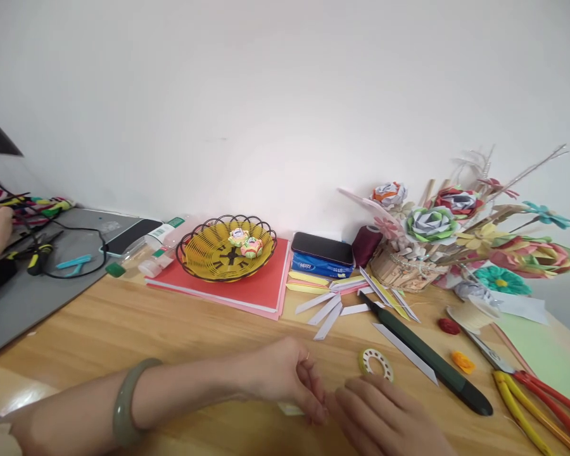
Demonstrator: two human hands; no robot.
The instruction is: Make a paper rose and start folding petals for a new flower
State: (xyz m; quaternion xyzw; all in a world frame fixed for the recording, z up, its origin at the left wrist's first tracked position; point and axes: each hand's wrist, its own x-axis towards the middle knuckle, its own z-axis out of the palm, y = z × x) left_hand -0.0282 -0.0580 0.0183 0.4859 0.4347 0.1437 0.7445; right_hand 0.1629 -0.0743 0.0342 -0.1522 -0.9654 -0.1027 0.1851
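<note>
Small pale paper strip [291, 409], mostly hidden, pinched flat on the light wooden table [123, 329] at the near edge under the left hand [285, 377], fingers curled shut on it; right hand [384, 411] just beside, fingers loosely bent, grip unclear. Strip's visible end lying roughly left-right, full long axis impossible to tell. Round tape roll [376, 363] just beyond the right hand, long dark green cutter [427, 354] running diagonally away, yellow wire basket [228, 248] on red card further back, plain white wall [266, 95] behind.
</note>
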